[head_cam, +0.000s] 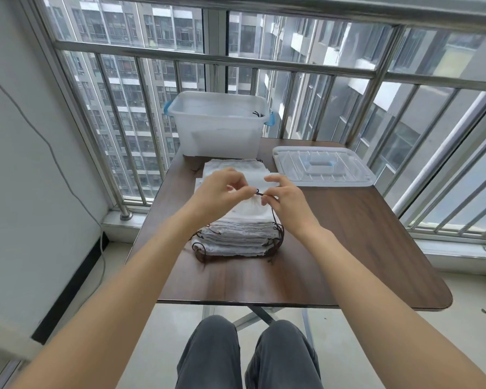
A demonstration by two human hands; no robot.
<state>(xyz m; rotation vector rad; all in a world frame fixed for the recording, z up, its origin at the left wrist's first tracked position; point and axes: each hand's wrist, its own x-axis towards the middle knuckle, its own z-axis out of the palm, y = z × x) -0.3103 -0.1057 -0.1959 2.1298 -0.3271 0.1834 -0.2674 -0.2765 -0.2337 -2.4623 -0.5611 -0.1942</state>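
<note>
Our left hand and right hand both pinch the thin dark-brown drawstring cord of the top white cloth pouch, stacked on the brown wooden table. We judge it light and limp, best gripped by the cord close to the cloth.

A dark wooden table stands on a pale floor against a steel railing and glazed windows (tower blocks beyond), with a white wall at left in soft daylight.
</note>
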